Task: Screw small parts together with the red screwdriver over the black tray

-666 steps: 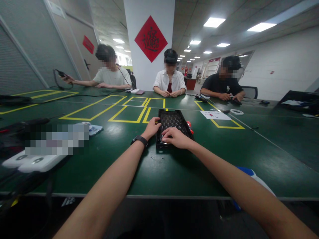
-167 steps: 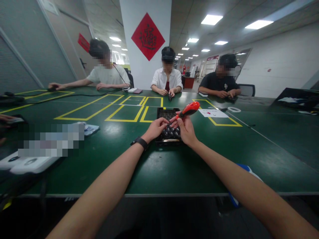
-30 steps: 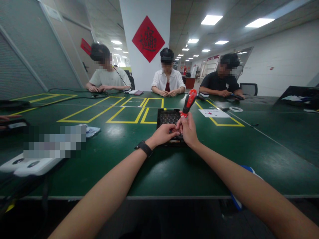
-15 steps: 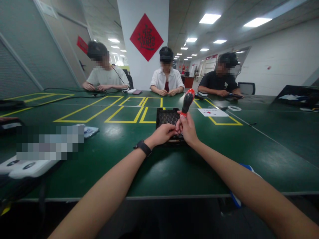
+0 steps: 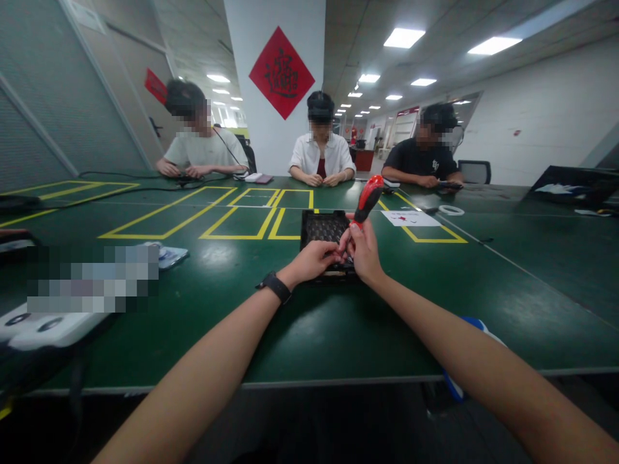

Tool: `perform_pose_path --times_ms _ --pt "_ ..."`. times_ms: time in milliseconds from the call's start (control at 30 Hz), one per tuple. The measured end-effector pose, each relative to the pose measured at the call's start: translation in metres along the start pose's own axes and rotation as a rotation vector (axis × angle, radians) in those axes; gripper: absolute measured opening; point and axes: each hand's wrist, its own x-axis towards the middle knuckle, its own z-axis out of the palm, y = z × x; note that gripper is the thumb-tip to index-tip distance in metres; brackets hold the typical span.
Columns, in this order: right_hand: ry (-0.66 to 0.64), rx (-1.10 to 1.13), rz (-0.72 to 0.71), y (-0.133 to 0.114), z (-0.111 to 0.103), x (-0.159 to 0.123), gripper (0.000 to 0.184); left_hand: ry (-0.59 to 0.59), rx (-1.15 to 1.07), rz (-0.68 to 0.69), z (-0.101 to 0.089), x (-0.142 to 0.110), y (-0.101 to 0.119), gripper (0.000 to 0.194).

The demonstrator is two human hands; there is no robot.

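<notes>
A screwdriver (image 5: 368, 198) with a red and black handle leans up and to the right in my right hand (image 5: 366, 250), whose fingers are closed low around it. Beside them, my left hand (image 5: 316, 261) is closed in a pinch close to the lower end of the screwdriver; what it pinches is hidden. Both hands are over a black open case (image 5: 325, 225) with a patterned, bumpy inside, lying on the green table (image 5: 309, 335). My fingers cover the case's right part and the screwdriver's tip.
Three people (image 5: 323, 151) sit across the table. Yellow tape rectangles (image 5: 210, 237) mark its top. A white paper sheet (image 5: 411, 218) and a roll of white tape (image 5: 451, 210) lie to the right. At the left is a white device (image 5: 72, 322), partly blurred out.
The screwdriver's handle has turned, showing more red, and leans further right. Both hands stay at the case. The whole view has shifted slightly.
</notes>
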Motion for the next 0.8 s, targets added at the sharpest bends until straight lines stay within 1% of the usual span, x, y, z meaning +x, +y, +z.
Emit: perform_pose_path --times_ms 67,133,200,267,367,433,500,667,733,800 --pt "0.016 -0.011 -0.021 0.0001 0.0000 -0.0001 0.029 0.006 -0.061 0.003 0.0005 -0.0001 0.0010 0.014" --pt "0.043 -0.026 -0.060 -0.0003 0.0005 0.0002 0.027 0.045 -0.067 0.008 0.0013 -0.0005 0.0014 0.013" --pt "0.062 -0.036 -0.089 -0.0006 0.0013 0.0008 0.027 0.093 -0.013 -0.006 0.0020 -0.0010 0.0005 0.017" --pt "0.065 -0.043 -0.093 -0.0005 0.0019 0.0015 0.028 0.119 0.072 -0.047 0.0027 -0.0013 -0.0015 0.021" --pt "0.067 -0.050 -0.081 0.0009 0.0015 0.0021 0.029 0.117 0.185 -0.093 0.0033 -0.0011 -0.0045 0.020" --pt "0.070 -0.043 -0.073 0.0022 0.0007 0.0023 0.030 0.111 0.224 -0.076 0.0032 -0.0008 -0.0053 0.017" --pt "0.064 -0.030 -0.064 0.0033 -0.0001 0.0025 0.030 0.101 0.224 -0.038 0.0025 -0.0004 -0.0050 0.014" --pt "0.039 -0.009 -0.025 0.0039 -0.0006 0.0026 0.030 0.039 0.152 0.048 0.0009 -0.0004 -0.0030 0.016" --pt "0.050 -0.020 -0.042 0.0033 -0.0004 0.0022 0.029 0.063 0.143 0.033 0.0014 -0.0006 -0.0022 0.016" --pt "0.060 -0.033 -0.063 0.0025 -0.0001 0.0019 0.028 0.111 0.142 -0.010 0.0024 -0.0008 -0.0018 0.020"
